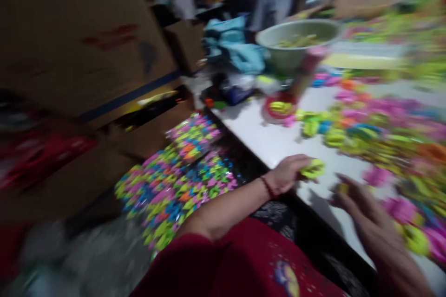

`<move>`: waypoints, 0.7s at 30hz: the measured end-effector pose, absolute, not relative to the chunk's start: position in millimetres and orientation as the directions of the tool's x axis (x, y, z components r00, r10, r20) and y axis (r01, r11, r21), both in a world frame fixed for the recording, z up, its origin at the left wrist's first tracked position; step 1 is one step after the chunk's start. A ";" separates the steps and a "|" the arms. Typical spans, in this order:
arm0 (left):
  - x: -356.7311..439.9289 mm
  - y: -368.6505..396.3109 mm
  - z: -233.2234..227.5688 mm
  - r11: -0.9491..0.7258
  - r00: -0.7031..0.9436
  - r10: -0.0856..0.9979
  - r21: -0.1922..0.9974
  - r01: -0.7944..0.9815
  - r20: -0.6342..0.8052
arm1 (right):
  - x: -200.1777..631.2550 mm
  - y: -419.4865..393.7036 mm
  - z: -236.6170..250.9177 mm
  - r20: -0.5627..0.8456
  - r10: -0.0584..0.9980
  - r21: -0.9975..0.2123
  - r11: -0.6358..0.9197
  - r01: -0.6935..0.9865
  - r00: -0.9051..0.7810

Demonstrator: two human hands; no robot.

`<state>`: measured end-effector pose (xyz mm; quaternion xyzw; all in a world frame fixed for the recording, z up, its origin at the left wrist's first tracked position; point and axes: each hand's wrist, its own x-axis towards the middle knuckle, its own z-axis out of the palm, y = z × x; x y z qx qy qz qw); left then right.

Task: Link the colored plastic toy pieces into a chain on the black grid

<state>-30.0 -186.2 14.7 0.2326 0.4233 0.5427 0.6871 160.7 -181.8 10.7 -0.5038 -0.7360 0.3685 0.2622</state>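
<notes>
My left hand point(287, 174), with a dark red bracelet at the wrist, pinches a small yellow-green plastic piece point(313, 168) above the front edge of the white table point(249, 132). The exact kind of the piece is lost in the blur. To its right, my right hand point(365, 209) is bent over the table with thumb and fingers close together. A small yellow piece point(344, 189) shows between those fingertips, smeared by motion. Beside my right hand lie loose pink pieces point(378, 176) and a yellow-green piece point(416, 240).
Heaped colourful plastic pieces point(379, 120) cover the table's right side. Behind stand a small red dish point(268, 113) and a large pale green basin point(282, 58). Clear bags of colourful pieces point(174, 190) lie left of the table, near large cardboard boxes point(69, 55). People are in the background.
</notes>
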 end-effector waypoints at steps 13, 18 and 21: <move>13.8 -174.9 16.5 0.410 0.425 0.885 0.750 -0.519 -0.189 | 196.8 -197.1 31.5 -0.030 0.975 -0.976 0.019 0.217 -0.221; 18.7 -181.4 21.6 0.331 0.525 0.844 0.876 -0.351 -0.109 | 207.7 -200.1 24.8 -0.032 0.982 -0.985 0.001 0.171 -0.188; 24.0 -183.6 17.4 0.304 0.484 0.863 0.913 -0.271 -0.143 | 213.1 -203.2 23.7 -0.040 0.989 -0.979 -0.010 0.203 -0.143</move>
